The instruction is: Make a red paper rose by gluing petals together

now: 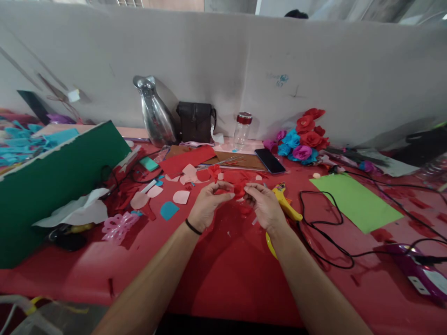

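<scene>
Between my hands, over the red tabletop, is a small curved piece of red paper (239,190) that looks like a flower petal. The fingertips of my right hand (264,204) pinch its right side. My left hand (208,203), with a dark band at the wrist, has thumb and forefinger curled to its left edge. Red on red blurs the exact contact. Just beyond my right hand lies a yellow glue gun (288,204), partly hidden by my forearm. Cut paper petals in pink (181,197) and blue (169,211) are scattered left of my left hand.
A green box wall (70,195) stands at left. Behind are a metal jug (153,111), black bag (195,122), glass bottle (242,130), phone (270,161) and paper flowers (303,139). Right lie green paper (358,202), a black cord (324,232) and a purple power strip (415,274).
</scene>
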`<state>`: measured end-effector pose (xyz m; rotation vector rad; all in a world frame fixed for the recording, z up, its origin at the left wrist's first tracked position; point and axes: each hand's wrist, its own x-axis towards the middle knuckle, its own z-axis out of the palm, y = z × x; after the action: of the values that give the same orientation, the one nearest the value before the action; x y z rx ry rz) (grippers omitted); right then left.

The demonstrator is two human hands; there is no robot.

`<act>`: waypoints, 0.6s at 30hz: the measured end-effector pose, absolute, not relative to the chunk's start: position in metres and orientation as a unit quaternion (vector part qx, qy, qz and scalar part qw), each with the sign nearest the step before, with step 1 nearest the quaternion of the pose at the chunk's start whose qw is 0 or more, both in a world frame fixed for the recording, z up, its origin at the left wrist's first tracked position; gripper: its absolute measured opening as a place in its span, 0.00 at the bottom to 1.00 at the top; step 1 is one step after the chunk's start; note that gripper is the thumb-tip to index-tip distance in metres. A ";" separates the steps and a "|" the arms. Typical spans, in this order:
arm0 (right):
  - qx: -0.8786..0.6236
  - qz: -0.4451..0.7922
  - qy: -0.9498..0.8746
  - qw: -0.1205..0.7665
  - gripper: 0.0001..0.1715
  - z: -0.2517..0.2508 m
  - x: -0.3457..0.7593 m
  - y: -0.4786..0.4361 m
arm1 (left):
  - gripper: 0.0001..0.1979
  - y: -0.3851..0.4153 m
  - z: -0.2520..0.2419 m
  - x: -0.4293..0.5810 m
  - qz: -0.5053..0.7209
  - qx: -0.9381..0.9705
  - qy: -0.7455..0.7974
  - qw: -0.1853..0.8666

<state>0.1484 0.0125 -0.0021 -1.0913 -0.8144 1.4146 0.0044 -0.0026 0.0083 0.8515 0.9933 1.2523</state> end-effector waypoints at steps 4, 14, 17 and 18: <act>-0.464 0.600 -0.339 0.557 0.12 -0.003 0.149 0.013 | 0.14 -0.004 0.008 0.004 0.501 0.404 0.408 0.647; -0.458 0.604 -0.393 0.521 0.14 0.000 0.147 0.009 | 0.04 -0.001 0.006 0.006 0.514 0.397 0.451 0.612; -0.452 0.570 -0.473 0.498 0.19 -0.003 0.145 0.006 | 0.05 0.000 0.004 0.006 0.511 0.393 0.461 0.610; -0.453 0.561 -0.488 0.492 0.20 -0.004 0.145 0.006 | 0.05 0.002 0.003 0.005 0.518 0.388 0.462 0.606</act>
<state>0.1447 0.0059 -0.0037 -1.0992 -1.1855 1.3603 0.0049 0.0016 0.0032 0.8976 1.0687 1.1968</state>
